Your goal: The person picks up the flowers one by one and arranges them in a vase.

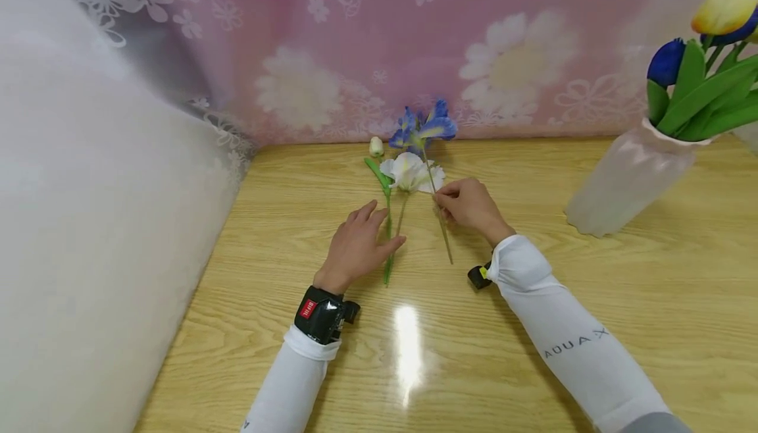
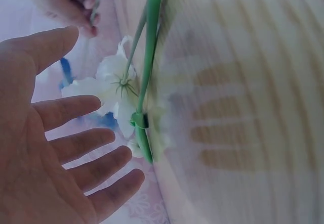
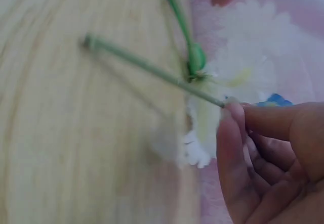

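Observation:
My right hand [image 1: 470, 208] pinches the thin stem of a blue iris [image 1: 437, 124] between thumb and fingertips. In the right wrist view the cut end of that stem [image 3: 147, 68] points away from the fingers, above the wood. My left hand [image 1: 360, 243] has its fingers spread and holds nothing, hovering over the lower stems of two flowers. One is a white flower [image 1: 407, 171] with broad petals and a thin stem; the other is a small white tulip [image 1: 376, 147] with a green stem and leaf. In the left wrist view the green stem [image 2: 150, 47] passes beyond the fingertips.
A pale ribbed vase [image 1: 630, 179] with blue and yellow-white tulips stands at the right of the wooden table [image 1: 284, 222]. A pink flowered curtain [image 1: 379, 45] hangs along the back edge. White cloth [image 1: 118, 222] borders the left side.

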Tool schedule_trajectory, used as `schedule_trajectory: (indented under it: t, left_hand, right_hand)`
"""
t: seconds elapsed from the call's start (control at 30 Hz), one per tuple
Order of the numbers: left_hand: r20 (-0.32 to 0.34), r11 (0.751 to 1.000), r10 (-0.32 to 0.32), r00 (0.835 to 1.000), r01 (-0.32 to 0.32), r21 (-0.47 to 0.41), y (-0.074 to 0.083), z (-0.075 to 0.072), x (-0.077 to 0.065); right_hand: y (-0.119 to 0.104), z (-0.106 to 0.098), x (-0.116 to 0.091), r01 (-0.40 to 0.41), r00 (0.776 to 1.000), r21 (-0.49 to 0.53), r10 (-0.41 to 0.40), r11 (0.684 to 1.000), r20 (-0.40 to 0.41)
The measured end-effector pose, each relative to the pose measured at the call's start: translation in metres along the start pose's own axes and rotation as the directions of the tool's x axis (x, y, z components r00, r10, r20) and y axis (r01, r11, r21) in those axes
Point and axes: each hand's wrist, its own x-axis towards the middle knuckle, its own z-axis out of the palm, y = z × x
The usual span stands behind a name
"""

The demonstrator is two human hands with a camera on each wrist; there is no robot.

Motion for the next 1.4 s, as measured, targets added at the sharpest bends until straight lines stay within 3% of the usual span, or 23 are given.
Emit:
schedule_trajectory:
  t: [0.33, 0.63, 0.87, 1.07, 1.27, 1.4]
  left_hand:
    - [-0.002, 0.999, 0.046, 0.999, -0.046, -0.005, 0.013, -0.003, 0.005]
    - [-0.015, 0.993, 0.118, 0.993, -0.118, -0.005, 0.031, -0.001, 0.014]
    - [-0.005, 0.986, 0.165, 0.986, -0.166, -0.009, 0.048, -0.001, 0.022]
    - [0.008, 0.977, 0.211, 0.977, -0.211, -0.015, 0.063, 0.000, 0.032]
    - [0.014, 0.963, 0.270, 0.963, -0.270, -0.012, 0.081, 0.001, 0.042]
    - [0.016, 0.957, 0.291, 0.957, -0.291, -0.005, 0.091, 0.003, 0.046]
  right_hand:
    - [-0.011, -0.026, -0.027, 0.107, 0.986, 0.032, -0.101, 0.994, -0.134]
    - [-0.009, -0.056, -0.052, 0.159, 0.947, 0.016, -0.148, 0.987, -0.285]
    - [-0.009, -0.083, -0.070, 0.251, 0.868, -0.028, -0.238, 0.968, -0.436]
    - [-0.012, -0.104, -0.084, 0.298, 0.823, -0.032, -0.274, 0.954, -0.498]
    - [-0.014, -0.128, -0.101, 0.359, 0.716, -0.095, -0.340, 0.928, -0.610]
    - [-0.014, -0.141, -0.109, 0.375, 0.676, -0.108, -0.351, 0.921, -0.648]
